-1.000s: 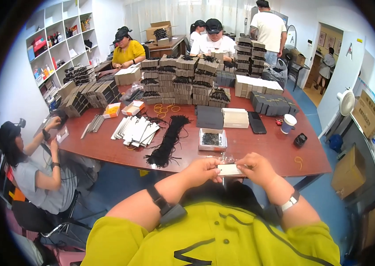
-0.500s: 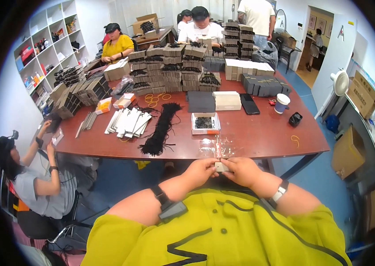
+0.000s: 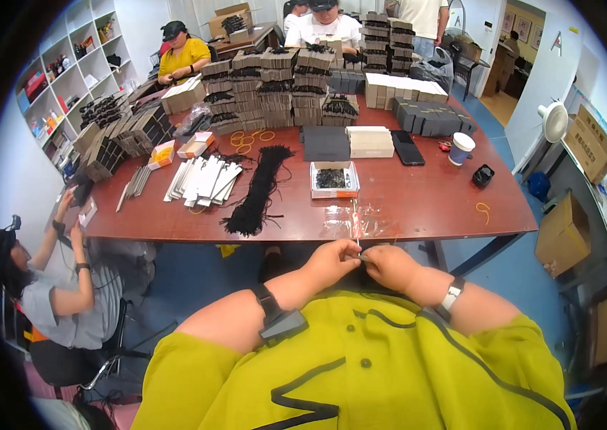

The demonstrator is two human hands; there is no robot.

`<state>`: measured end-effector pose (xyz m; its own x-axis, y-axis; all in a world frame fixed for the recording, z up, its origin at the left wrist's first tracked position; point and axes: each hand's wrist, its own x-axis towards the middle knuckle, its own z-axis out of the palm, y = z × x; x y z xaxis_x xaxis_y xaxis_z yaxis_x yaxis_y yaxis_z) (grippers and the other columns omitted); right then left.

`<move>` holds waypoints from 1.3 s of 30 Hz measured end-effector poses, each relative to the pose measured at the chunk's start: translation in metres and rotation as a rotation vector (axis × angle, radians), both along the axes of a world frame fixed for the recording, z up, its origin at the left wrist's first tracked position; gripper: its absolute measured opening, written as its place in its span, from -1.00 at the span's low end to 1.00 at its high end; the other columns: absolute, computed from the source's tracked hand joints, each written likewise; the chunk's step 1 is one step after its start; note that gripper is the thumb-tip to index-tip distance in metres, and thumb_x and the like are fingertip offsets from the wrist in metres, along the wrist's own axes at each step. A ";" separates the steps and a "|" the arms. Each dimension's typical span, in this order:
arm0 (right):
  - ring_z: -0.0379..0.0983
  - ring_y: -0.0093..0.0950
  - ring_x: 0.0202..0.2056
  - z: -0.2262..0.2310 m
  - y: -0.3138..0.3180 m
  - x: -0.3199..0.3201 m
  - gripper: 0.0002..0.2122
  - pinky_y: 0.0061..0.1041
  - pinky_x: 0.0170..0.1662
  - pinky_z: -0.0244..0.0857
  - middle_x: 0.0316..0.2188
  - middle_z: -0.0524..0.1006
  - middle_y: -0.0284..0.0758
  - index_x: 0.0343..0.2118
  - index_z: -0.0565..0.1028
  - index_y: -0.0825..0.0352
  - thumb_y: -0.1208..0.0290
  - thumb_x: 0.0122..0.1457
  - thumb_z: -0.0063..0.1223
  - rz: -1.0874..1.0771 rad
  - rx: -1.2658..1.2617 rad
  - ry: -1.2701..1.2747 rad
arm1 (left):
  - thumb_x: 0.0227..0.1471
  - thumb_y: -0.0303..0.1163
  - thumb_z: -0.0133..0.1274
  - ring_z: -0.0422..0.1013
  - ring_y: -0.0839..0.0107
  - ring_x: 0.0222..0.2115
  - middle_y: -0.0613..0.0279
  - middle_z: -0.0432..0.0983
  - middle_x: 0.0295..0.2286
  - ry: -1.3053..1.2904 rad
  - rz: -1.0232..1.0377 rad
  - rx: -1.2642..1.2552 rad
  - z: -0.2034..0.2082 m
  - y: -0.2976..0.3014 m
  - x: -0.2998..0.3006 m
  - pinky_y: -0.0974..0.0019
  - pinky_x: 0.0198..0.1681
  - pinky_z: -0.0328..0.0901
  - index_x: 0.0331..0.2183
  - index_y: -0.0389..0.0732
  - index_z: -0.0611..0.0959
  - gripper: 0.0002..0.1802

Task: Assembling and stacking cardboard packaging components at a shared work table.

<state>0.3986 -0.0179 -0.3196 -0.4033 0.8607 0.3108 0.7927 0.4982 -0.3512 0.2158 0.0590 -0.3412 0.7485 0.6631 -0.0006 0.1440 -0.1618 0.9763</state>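
Observation:
My left hand (image 3: 335, 261) and my right hand (image 3: 389, 268) meet just off the table's front edge, fingertips close together. A small light-grey card (image 3: 365, 259), seen nearly edge-on, is pinched in the right fingers. The left fingers are closed at its near end; what they grip is hidden. Just beyond my fingertips, a thin red-and-white stick-like piece (image 3: 356, 223) lies among clear plastic film (image 3: 333, 221) at the table edge. Farther up sits an open white-and-orange box (image 3: 333, 192) of small black pieces. Left of it lies a bundle of black cords (image 3: 259, 190).
On the red table (image 3: 418, 201) are white strips (image 3: 203, 180), tall stacks of grey cards with black cords (image 3: 274, 86), a dark phone (image 3: 408, 147), a paper cup (image 3: 460, 149) and rubber bands (image 3: 483, 211). A co-worker (image 3: 67, 287) sits at the left; others work behind the stacks.
The small card has turned from face-up to nearly edge-on between my fingers. Both hands have shifted slightly upward in the picture. The view has tilted down a little.

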 end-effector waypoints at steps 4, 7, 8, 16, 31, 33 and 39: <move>0.44 -0.13 -0.42 0.002 0.003 -0.003 -0.88 -0.25 -0.33 0.32 -0.52 0.49 -0.13 -0.44 0.38 0.33 0.41 0.00 -0.01 -0.043 -0.135 0.013 | -0.01 -0.54 0.08 0.43 0.55 -0.39 0.25 0.51 -0.41 0.013 0.037 0.032 0.006 -0.002 0.000 0.46 -0.26 0.34 -0.30 -0.33 0.54 -0.84; 0.44 -0.12 -0.46 -0.003 0.005 -0.005 -0.84 -0.24 -0.37 0.32 -0.54 0.49 -0.13 -0.42 0.37 0.32 0.34 0.02 0.01 -0.090 -0.163 0.068 | 0.01 -0.52 0.06 0.42 0.56 -0.45 0.26 0.52 -0.47 0.024 0.061 0.060 0.008 -0.002 -0.001 0.49 -0.32 0.32 -0.37 -0.34 0.56 -0.90; 0.44 -0.12 -0.46 -0.002 0.003 -0.006 -0.82 -0.24 -0.38 0.31 -0.55 0.50 -0.13 -0.40 0.36 0.31 0.32 0.02 0.03 -0.154 -0.188 0.080 | 0.00 -0.51 0.07 0.40 0.56 -0.47 0.25 0.51 -0.48 0.047 0.062 0.120 0.009 -0.003 -0.002 0.47 -0.35 0.31 -0.38 -0.33 0.56 -0.90; 0.45 -0.13 -0.43 -0.009 0.002 -0.005 -0.75 -0.25 -0.36 0.32 -0.53 0.51 -0.12 -0.34 0.37 0.27 0.24 0.01 0.07 -0.247 -0.328 0.118 | -0.04 -0.46 0.09 0.33 0.43 -0.56 0.18 0.44 -0.56 0.049 0.103 0.472 0.004 -0.004 -0.003 0.37 -0.45 0.26 -0.39 -0.29 0.55 -0.88; 0.46 -0.13 -0.36 -0.002 0.002 -0.006 -0.68 -0.28 -0.27 0.33 -0.45 0.52 -0.08 -0.31 0.43 0.31 0.19 -0.05 0.12 -0.310 -0.443 0.050 | -0.02 -0.47 0.07 0.34 0.39 -0.55 0.15 0.44 -0.55 0.035 0.146 0.468 0.000 -0.005 -0.003 0.35 -0.43 0.26 -0.40 -0.30 0.53 -0.89; 0.46 -0.12 -0.36 -0.005 0.001 -0.006 -0.65 -0.28 -0.25 0.33 -0.44 0.52 -0.07 -0.27 0.43 0.32 0.17 -0.04 0.12 -0.300 -0.445 0.052 | -0.01 -0.46 0.07 0.36 0.37 -0.54 0.13 0.45 -0.54 0.032 0.129 0.495 -0.001 -0.003 -0.001 0.35 -0.43 0.27 -0.40 -0.30 0.52 -0.89; 0.41 -0.11 -0.16 0.002 0.008 0.007 -0.41 -0.29 -0.09 0.28 -0.27 0.50 0.01 -0.20 0.44 0.44 -0.09 -0.06 0.09 -0.406 -0.585 -0.224 | -0.02 -0.37 0.08 0.44 0.17 -0.48 0.04 0.49 -0.49 0.034 0.196 0.683 0.005 0.011 0.007 0.22 -0.40 0.31 -0.41 -0.29 0.52 -0.82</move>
